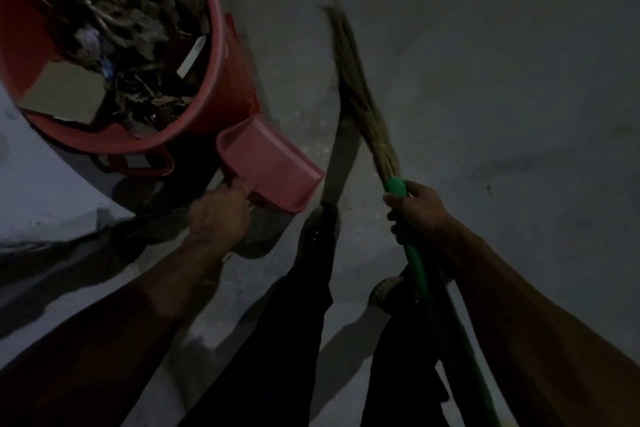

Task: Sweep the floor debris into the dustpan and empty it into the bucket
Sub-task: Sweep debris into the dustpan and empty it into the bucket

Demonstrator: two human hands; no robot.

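With left hand (220,215) gripping the pink dustpan (268,166) and right hand (417,208) clasping the grass broom (363,104), tip higher over the red bucket (207,55) at upper left.

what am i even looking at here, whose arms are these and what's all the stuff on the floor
There is one picture, taken by a wide-angle camera worn on a person's head, looking down at their own hands, legs and shoes. There is no machine here.

The left hand grips the handle of a pink dustpan, held beside the rim of a red bucket. The bucket stands on the grey floor and is heaped with dry leaves, card and plastic scraps. The dustpan looks empty from this angle.

The right hand grips the green handle of a broom; its straw bristles point away from the person and look blurred. The light is dim, so small debris on the floor cannot be made out.
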